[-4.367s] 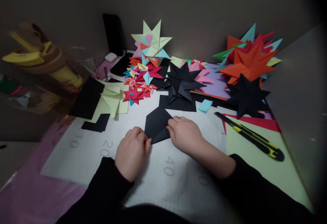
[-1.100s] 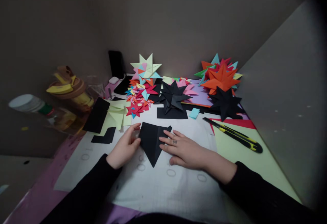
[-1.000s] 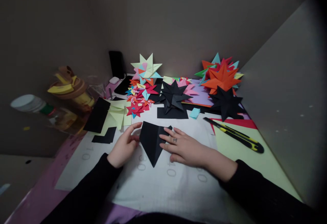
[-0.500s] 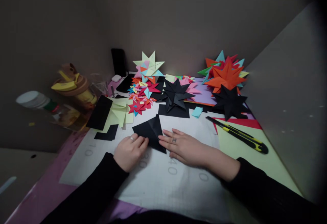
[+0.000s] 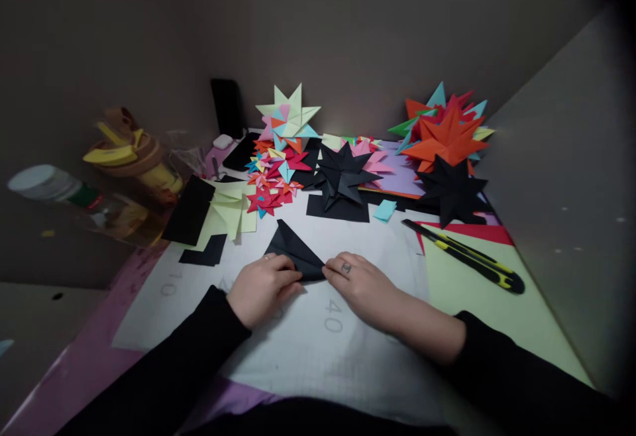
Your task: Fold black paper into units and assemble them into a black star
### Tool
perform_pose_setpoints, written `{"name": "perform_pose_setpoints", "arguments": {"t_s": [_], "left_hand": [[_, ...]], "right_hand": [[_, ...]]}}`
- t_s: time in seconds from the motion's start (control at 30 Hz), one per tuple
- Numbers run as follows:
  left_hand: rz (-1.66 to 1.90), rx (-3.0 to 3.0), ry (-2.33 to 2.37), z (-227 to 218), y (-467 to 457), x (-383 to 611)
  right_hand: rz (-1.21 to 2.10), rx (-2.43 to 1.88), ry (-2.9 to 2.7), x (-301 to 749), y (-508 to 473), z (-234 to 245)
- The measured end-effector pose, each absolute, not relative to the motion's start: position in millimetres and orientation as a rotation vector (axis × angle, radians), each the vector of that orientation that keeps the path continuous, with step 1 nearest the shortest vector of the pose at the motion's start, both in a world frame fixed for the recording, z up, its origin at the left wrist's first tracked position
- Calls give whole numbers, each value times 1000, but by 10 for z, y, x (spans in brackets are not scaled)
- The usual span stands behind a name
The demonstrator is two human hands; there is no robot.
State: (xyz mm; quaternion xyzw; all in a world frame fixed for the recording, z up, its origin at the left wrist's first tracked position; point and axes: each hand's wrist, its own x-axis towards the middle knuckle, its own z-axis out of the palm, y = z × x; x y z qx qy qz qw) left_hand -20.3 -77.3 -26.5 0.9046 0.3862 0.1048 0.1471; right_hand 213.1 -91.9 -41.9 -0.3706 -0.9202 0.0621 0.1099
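Note:
A folded piece of black paper [image 5: 294,248], roughly triangular, lies on the white numbered sheet [image 5: 318,363] between my hands. My left hand [image 5: 265,285] grips its lower left edge, thumb and fingers pinched on the paper. At its right corner my right hand [image 5: 360,287] pinches the tip with the fingers drawn together. Past the paper stands a black origami star [image 5: 342,174] on a flat black sheet [image 5: 318,208]. A small light blue folded paper [image 5: 384,211] lies to the right of that sheet.
On the right a black and yellow utility knife [image 5: 472,257] rests on pale green paper [image 5: 477,317]. Colourful paper stars [image 5: 447,134] are piled at the back. A bottle [image 5: 84,194] and a brown-lidded cup [image 5: 139,158] stand left, near pale green folded papers [image 5: 231,211].
The black paper has turned and its lower edge is now gripped. My right hand has gone from lying flat with spread fingers to pinching the right corner. The view has shifted slightly.

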Motion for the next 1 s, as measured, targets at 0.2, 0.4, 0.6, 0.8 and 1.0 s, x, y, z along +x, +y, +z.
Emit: {"name": "perform_pose_setpoints", "arguments": {"t_s": [0.2,0.4,0.6,0.8,1.0], "left_hand": [[217,2528,980,-135,-541,-220],[71,2540,1043,-43,-367,-134],[240,2665,1163,-85,-358,-86],[142,2431,953,-115,-164,-145],[-95,2384,993,-64,48,-34]], "right_hand": [[260,-1105,-2655,2210,-1014,-464],[318,-1031,-2732,2298,-976,-477],[252,-973,-2759,2305,-944,-489],[295,-946,-2735,2348,-926,-515],[366,-1011,-2733,2378,-941,-524]]}}
